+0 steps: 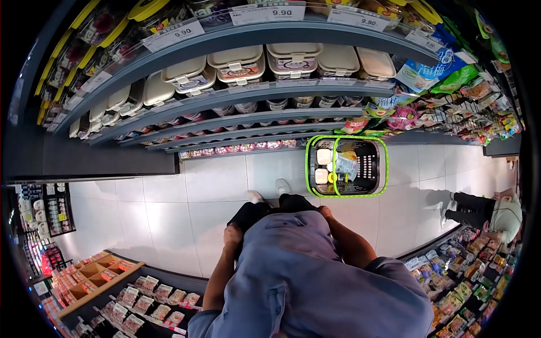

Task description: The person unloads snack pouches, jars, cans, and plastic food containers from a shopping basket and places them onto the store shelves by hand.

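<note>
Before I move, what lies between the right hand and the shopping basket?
Head view: just a bare strip of pale floor tile shows between the right hand and the basket.

Dark shelves (248, 122) carry pale-lidded tubs (235, 65) below a row of yellow-lidded containers (149, 10) with price labels (269, 13). Colourful snack bags (431, 70) crowd the right end. Another person (504, 217) stands on the tiled floor (169, 225), near packets (462, 276). Lower left, a wooden divided display (100, 271) adjoins dark shelving with wrapped trays (133, 323).
</note>
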Demonstrator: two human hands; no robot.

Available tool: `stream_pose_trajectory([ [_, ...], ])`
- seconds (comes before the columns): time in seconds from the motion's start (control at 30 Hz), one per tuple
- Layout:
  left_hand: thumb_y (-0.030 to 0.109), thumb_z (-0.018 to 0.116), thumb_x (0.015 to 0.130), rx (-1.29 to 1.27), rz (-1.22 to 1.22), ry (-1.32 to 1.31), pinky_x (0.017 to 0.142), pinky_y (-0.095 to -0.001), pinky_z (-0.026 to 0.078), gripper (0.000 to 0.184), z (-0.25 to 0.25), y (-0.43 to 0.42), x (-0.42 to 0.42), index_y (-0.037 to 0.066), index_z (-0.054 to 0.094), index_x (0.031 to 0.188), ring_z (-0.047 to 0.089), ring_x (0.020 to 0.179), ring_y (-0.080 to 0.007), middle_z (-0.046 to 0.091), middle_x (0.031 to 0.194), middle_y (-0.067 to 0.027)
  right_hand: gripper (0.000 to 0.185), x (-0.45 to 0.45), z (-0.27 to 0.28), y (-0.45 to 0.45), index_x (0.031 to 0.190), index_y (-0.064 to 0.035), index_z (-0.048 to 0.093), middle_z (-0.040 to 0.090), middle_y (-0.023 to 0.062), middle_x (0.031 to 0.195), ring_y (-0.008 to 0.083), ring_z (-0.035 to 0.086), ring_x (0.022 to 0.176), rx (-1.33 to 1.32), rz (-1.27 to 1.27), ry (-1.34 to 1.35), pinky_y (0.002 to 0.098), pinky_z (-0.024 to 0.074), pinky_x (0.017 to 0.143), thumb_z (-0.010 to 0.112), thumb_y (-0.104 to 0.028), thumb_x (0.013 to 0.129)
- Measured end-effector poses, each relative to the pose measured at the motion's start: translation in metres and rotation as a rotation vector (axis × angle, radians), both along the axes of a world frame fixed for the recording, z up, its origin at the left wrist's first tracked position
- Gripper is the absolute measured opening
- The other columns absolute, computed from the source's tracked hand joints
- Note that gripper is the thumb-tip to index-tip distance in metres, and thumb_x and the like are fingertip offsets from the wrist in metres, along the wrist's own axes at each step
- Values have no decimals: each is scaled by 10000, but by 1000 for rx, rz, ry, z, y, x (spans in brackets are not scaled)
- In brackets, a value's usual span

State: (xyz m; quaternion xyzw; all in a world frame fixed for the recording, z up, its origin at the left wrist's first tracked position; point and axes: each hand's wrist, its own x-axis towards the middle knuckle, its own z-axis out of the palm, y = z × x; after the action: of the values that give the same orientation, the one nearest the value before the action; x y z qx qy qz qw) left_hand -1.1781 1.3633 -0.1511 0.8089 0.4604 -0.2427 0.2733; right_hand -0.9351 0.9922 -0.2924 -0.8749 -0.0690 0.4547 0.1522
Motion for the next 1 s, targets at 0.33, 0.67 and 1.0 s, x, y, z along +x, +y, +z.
stream_pose_trajectory([
  [0.33, 226, 584, 895, -287, 35, -314, 889, -357, 527, 271, -15, -91, -32, 24, 690, 1040, 689, 953, -325, 718, 968, -186, 309, -15, 8, -58, 936, -76, 757, 711, 194, 1023, 354, 684, 970, 146, -42, -205, 450, 548, 848, 606, -330, 848],
  [0.67, 268, 629, 879, -368, -37, -174, 900, -388, 528, 310, -45, -209, -97, 14, 682, 1049, 682, 1002, -322, 708, 1030, -198, 348, -68, 37, -227, 951, -87, 765, 718, 172, 1043, 339, 672, 1047, -78, 30, -111, 436, 538, 890, 572, -366, 870],
  [1.0, -4, 572, 820, -348, 195, -325, 601, -307, 553, 124, -85, -233, -125, 33, 661, 898, 682, 695, -186, 689, 779, -102, 302, -8, 54, -280, 992, -48, 749, 708, 205, 1029, 363, 684, 984, -85, -112, -185, 429, 546, 860, 583, -256, 850],
])
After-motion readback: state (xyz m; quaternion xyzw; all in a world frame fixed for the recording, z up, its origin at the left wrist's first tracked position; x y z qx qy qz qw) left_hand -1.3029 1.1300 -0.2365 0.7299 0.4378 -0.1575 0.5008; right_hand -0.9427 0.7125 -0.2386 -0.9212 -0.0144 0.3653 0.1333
